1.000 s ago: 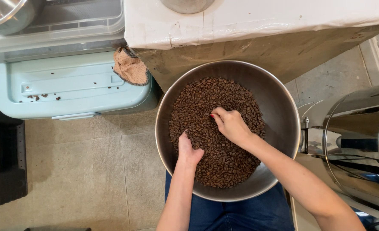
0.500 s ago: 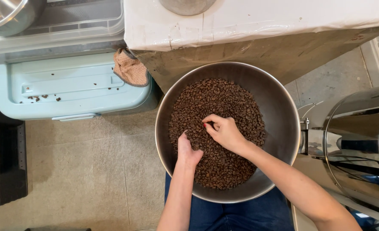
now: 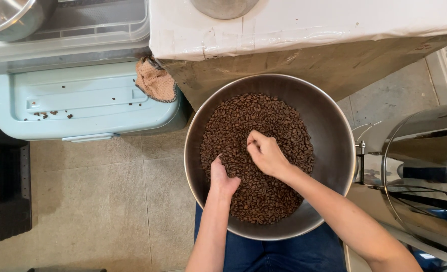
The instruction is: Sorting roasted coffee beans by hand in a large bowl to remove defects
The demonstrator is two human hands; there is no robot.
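Observation:
A large round steel bowl (image 3: 334, 126) rests on my lap and is heaped with dark brown roasted coffee beans (image 3: 263, 116). My left hand (image 3: 222, 179) lies on the beans at the near left of the heap, fingers pressed into them. My right hand (image 3: 265, 153) rests on the middle of the heap with its fingers curled, pinching among the beans. The fingertips of both hands are partly buried, so what they grip is hidden.
A pale blue plastic bin (image 3: 82, 103) with a few stray beans on its lid stands at left, a tan cloth (image 3: 155, 80) on its corner. A white-covered table (image 3: 304, 25) is beyond the bowl. A shiny steel drum (image 3: 425, 171) stands at right. Beige tiled floor (image 3: 92, 201) lies below.
My right hand has slid from the right-centre of the beans toward the left and nearer my left hand, curling its fingers. My left hand has stayed put.

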